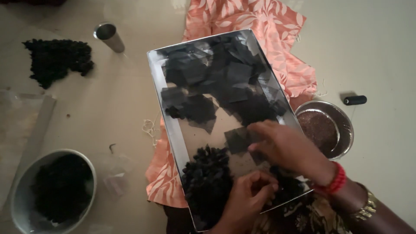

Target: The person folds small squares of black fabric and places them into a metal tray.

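1. Left hand [248, 197] sits lowest in view, fingers curled together, pinching a small black piece against the black fluffy heap [207, 182].
2. Right hand [288, 147], with red bangle [336, 180] at the wrist, presses flat on a black mesh square [237, 139]; fingers spread, clamping nothing.
3. Both work inside the shiny rectangular tray [171, 125], resting on orange patterned cloth [260, 21].
4. Steel bowl of brown grains [323, 128] stands just beside the tray's right edge.

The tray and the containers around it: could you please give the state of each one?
Steel tray: holds black net squares and black tufts.
Right hand: on a net square.
Left hand: pinching black material.
Grey bowl: holds black tufts.
Steel plate: holds brown grains.
Steel cup: on its side.
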